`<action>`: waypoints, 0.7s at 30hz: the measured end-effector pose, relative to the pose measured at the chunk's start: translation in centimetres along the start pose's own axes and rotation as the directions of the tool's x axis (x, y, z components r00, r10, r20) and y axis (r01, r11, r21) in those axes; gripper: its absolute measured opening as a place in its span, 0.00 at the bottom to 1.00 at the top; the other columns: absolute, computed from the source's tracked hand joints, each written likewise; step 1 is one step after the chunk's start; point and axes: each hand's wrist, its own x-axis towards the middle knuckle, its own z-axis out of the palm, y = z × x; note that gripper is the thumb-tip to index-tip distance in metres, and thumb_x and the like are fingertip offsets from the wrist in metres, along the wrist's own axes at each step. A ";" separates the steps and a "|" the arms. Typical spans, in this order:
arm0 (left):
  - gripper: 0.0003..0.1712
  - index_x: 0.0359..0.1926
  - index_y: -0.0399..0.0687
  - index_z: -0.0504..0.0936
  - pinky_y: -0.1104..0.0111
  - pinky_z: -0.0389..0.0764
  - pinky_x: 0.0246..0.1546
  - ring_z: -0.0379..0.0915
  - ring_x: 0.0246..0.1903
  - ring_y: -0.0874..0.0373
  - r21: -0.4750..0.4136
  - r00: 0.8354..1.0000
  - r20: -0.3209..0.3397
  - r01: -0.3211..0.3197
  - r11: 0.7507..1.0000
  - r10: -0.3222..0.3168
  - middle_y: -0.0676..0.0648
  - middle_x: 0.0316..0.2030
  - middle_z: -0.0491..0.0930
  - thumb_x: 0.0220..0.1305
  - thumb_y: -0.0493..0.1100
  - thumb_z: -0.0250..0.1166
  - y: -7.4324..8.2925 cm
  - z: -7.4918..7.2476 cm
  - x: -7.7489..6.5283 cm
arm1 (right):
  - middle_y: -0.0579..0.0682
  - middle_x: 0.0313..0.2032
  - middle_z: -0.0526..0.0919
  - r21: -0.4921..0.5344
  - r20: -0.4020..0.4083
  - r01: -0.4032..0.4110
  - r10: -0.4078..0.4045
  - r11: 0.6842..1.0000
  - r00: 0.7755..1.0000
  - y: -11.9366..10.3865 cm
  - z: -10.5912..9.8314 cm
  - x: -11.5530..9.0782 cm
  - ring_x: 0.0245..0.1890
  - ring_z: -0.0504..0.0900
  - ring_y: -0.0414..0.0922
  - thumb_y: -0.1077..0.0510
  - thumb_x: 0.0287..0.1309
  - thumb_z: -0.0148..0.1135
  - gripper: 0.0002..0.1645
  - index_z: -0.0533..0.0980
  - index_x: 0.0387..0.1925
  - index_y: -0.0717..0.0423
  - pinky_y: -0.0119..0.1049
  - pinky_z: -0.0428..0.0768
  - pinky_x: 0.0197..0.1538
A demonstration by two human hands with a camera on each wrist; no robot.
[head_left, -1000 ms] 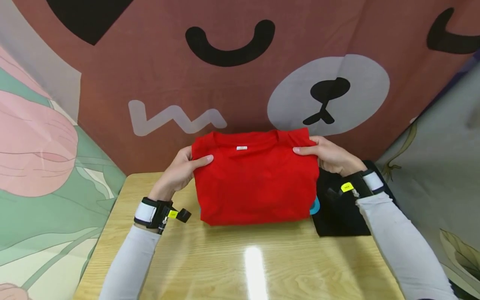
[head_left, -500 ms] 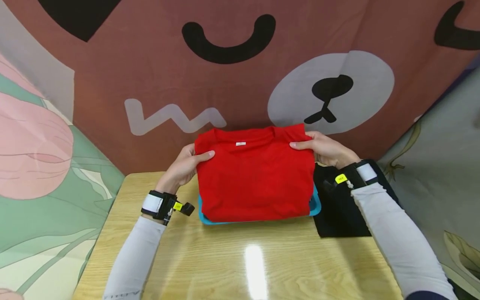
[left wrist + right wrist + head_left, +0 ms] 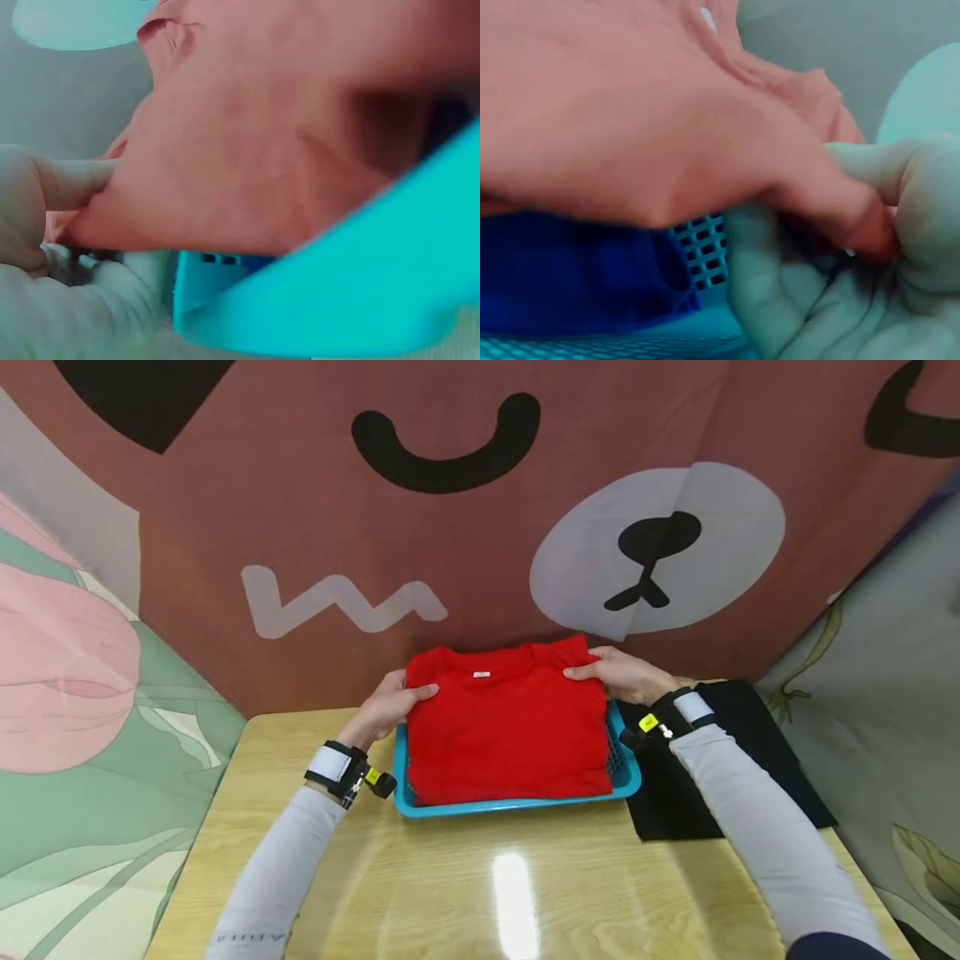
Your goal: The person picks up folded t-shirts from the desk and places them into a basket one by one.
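A folded red T-shirt point(image 3: 510, 735), its collar and small white label at the far side, lies over and partly inside a blue plastic basket point(image 3: 517, 807). My left hand point(image 3: 386, 706) pinches its left far corner, thumb on top and fingers beneath. On the opposite corner my right hand point(image 3: 626, 677) holds the cloth the same way. In the right wrist view the shirt's edge hangs between thumb and fingers, above a dark blue folded cloth point(image 3: 577, 274) inside the basket. The basket's rim point(image 3: 360, 277) crosses close in front of the left wrist camera.
A black folded cloth point(image 3: 675, 793) lies on the wooden table point(image 3: 420, 885) right of the basket, partly under my right forearm. Behind the table hangs a brown curtain point(image 3: 360, 535) with a printed bear face. Patterned fabric point(image 3: 67, 827) hangs on the left side.
Both hands have lowered the red shirt toward the basket and come slightly closer together. The blue basket's front rim and right side, mostly covered before, now show around the shirt.
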 end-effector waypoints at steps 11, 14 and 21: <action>0.23 0.60 0.43 0.65 0.64 0.79 0.41 0.74 0.46 0.49 0.381 0.998 -0.031 0.067 0.922 -0.059 0.41 0.51 0.74 0.68 0.41 0.61 -0.6 1.1 0.1 | 0.60 0.64 0.65 -0.250 -0.098 -0.167 0.147 0.954 0.984 0.5 2.2 1.8 0.62 0.69 0.57 0.52 0.62 0.65 0.44 0.54 0.71 0.61 0.49 0.83 0.54; 0.30 0.64 0.38 0.59 0.60 0.79 0.47 0.70 0.54 0.46 0.465 0.998 -0.037 0.058 0.883 -0.046 0.38 0.57 0.70 0.66 0.39 0.62 -0.1 1.4 0.0 | 0.61 0.65 0.65 -0.311 -0.110 -0.156 0.128 0.937 0.986 0.2 2.6 1.8 0.63 0.68 0.59 0.53 0.64 0.63 0.42 0.54 0.72 0.63 0.52 0.82 0.56; 0.53 0.75 0.34 0.34 0.52 0.77 0.60 0.62 0.65 0.41 0.564 0.994 -0.044 0.109 0.819 -0.102 0.34 0.68 0.59 0.66 0.42 0.63 0.3 2.3 -0.2 | 0.64 0.61 0.70 -0.516 -0.193 -0.121 0.022 0.848 0.981 0.0 3.9 1.8 0.53 0.75 0.57 0.57 0.65 0.59 0.36 0.59 0.68 0.69 0.48 0.86 0.46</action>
